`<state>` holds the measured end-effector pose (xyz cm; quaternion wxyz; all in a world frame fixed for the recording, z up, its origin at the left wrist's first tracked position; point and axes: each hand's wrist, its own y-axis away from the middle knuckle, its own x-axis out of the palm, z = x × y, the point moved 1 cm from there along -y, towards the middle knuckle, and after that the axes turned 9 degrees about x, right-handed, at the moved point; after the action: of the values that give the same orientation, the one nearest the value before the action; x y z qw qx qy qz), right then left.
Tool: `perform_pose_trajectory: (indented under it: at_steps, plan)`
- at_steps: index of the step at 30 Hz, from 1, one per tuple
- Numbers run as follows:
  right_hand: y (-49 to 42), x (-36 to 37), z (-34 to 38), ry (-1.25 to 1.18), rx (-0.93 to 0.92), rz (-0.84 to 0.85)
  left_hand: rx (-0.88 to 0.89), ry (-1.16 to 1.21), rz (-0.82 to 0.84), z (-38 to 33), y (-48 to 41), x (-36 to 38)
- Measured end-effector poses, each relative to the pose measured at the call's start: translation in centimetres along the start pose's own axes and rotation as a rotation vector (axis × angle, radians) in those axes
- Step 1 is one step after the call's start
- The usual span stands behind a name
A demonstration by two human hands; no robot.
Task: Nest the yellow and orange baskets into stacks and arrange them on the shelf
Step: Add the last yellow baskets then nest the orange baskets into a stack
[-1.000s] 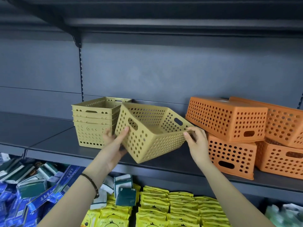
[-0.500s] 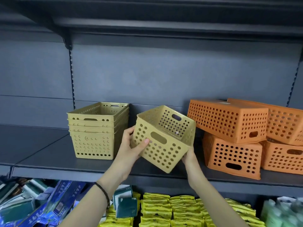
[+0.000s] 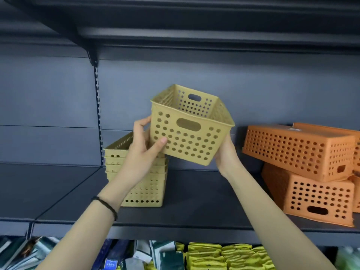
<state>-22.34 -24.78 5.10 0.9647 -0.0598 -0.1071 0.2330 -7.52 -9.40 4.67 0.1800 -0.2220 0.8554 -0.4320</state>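
Raised and levelled since earlier: yellow basket [image 3: 191, 129], gripped by left hand [image 3: 145, 147] and right hand [image 3: 226, 152], above yellow stack [image 3: 140, 184]. Unnested: orange baskets [image 3: 303, 151].

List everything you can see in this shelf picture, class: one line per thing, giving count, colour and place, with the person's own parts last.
held basket: one, yellow, upright in the air above the shelf
nested stack: several baskets, yellow, on the shelf at left
orange baskets: at least three, upside down, piled at right
shelf: one, dark grey
packets: many, yellow, lower shelf
boxes: several, blue and green, lower left
wristband: one, black, left wrist
left hand: grip on basket's left side
right hand: grip on basket's right side
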Motion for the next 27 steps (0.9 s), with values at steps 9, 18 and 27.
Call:
perform_pose_trajectory:
  at_steps: [9, 18, 27]
  plan:
    - [-1.5, 10.1, -0.8, 0.169, -0.009, 0.095, -0.114, -0.217, -0.020, 2.1, 0.2, -9.5]
    - [-3.1, 11.6, -1.0, 0.268, 0.001, 0.112, -0.179, -0.160, -0.052, 5.3, -0.9, -10.6]
    - [-4.1, 12.9, -1.6, 0.332, 0.085, 0.126, -0.202, -0.083, -0.143, 7.6, -0.8, -11.5]
